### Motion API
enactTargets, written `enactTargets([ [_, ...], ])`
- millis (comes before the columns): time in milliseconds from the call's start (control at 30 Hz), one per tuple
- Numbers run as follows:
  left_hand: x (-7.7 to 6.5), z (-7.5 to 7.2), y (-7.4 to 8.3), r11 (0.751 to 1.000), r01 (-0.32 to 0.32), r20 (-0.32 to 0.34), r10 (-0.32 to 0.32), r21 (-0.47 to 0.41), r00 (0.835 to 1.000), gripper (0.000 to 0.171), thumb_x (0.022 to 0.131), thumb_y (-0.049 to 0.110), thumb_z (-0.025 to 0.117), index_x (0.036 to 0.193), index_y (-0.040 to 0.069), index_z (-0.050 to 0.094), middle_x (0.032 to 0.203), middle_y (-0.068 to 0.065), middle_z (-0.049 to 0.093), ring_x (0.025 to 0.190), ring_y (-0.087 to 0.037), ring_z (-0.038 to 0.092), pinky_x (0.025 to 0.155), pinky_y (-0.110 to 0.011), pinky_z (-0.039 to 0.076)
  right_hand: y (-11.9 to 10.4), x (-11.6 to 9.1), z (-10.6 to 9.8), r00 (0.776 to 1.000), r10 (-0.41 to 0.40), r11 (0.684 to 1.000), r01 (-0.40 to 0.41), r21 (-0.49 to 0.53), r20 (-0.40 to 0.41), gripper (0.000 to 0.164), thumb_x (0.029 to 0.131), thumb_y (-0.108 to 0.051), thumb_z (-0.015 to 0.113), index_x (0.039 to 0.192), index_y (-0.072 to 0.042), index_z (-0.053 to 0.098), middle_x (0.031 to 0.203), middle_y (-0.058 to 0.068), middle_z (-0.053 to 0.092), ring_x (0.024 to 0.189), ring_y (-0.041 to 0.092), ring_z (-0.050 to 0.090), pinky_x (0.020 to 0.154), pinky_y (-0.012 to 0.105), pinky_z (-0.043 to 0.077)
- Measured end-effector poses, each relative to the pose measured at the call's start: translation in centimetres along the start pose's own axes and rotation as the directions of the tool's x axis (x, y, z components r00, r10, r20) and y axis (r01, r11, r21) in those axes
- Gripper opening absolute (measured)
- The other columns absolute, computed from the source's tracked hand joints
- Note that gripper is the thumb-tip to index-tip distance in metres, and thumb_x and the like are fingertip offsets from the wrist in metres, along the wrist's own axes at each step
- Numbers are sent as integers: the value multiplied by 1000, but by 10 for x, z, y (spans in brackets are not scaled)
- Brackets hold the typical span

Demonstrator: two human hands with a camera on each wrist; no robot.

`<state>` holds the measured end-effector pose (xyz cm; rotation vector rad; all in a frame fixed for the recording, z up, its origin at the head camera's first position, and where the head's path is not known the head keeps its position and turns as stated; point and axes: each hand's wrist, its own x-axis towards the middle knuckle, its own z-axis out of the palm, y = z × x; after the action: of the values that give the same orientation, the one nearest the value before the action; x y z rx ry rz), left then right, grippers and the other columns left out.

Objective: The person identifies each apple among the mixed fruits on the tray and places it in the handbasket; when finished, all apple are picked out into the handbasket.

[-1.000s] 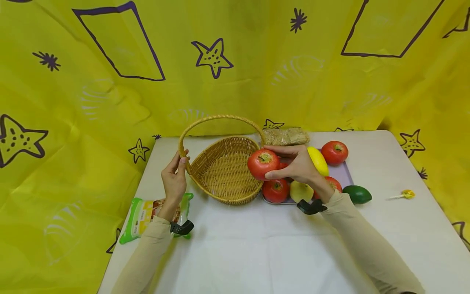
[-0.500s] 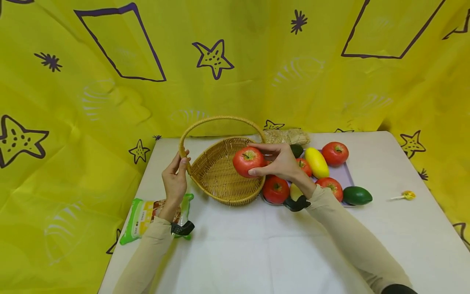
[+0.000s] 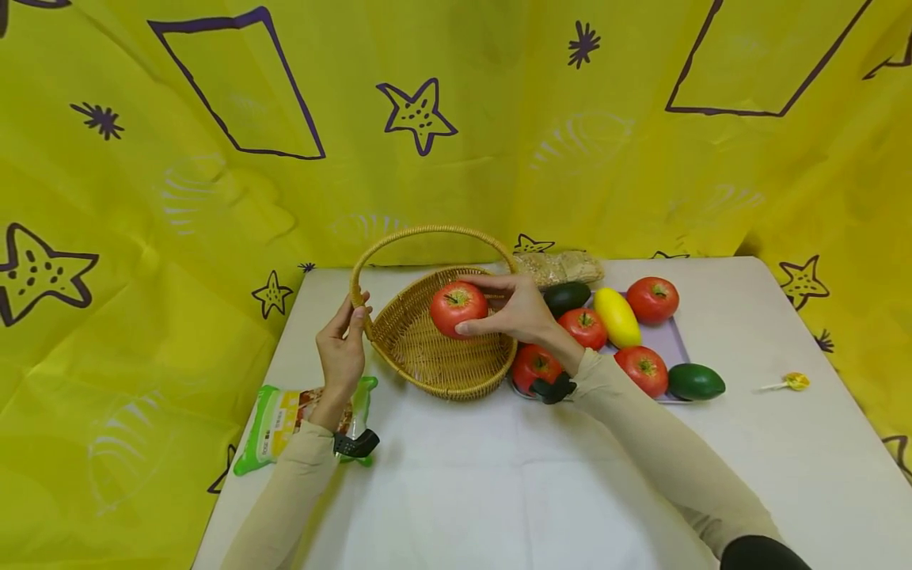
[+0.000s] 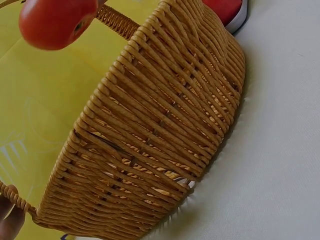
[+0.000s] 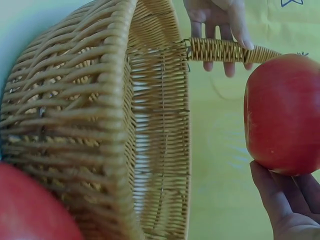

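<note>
At near left lies one glossy packet (image 3: pixel 267 431). Beyond, the left hand (image 3: pixel 340 352) grasps the curved handle (image 3: pixel 436 229) of one woven basket (image 3: pixel 435 368); above the basket, the right hand (image 3: pixel 523 313) pinches one smooth, round apple (image 3: pixel 456 307). One tray (image 3: pixel 670 340) alongside bears four more apples (image 3: pixel 584 328).

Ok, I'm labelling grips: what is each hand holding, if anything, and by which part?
The right hand holds an apple by its sides; the left hand holds the basket by its handle, near one end.
</note>
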<state>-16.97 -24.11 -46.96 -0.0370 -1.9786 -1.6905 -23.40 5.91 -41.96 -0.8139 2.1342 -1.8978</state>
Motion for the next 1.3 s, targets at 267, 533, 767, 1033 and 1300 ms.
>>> enactTargets([
  [267,0,0,0,1000,3,-4,-3,-1,1000,40,110,13,58,150,12,61,140,-18,70,113,-6,72,100,-18,55,-3,13,18,999,44,999,-44,-5,-15,71,74,-15,97,139,-8,71,130,14,76,112,29,75,93,38,63],
  [533,0,1,1,1000,19,-4,-19,-9,1000,39,110,14,58,150,11,61,140,-18,70,115,-14,71,101,-18,54,2,30,27,998,70,998,-70,-1,-1,72,73,-14,99,140,-9,71,138,11,72,121,28,72,101,41,61],
  [767,0,0,0,1000,29,-6,-29,-9,1000,40,110,15,59,149,10,61,140,-17,70,114,-8,71,101,-18,55,4,42,32,991,131,991,-131,-15,8,75,72,-17,100,141,-12,71,139,10,72,123,29,71,101,42,60],
  [1033,1,1,1,1000,5,-1,-5,0,1000,41,110,14,59,149,4,61,140,-19,70,111,0,71,101,-18,55,13,54,37,990,140,990,-140,-22,9,75,71,-13,100,140,-11,71,138,12,72,124,30,70,100,44,61],
  [1300,2,1,1,1000,2,-6,-2,0,1000,40,110,14,60,148,5,62,139,-19,70,110,1,71,101,-18,55,33,65,42,987,162,986,-161,-30,3,72,70,-9,100,137,-10,73,137,12,73,127,28,67,104,42,58],
])
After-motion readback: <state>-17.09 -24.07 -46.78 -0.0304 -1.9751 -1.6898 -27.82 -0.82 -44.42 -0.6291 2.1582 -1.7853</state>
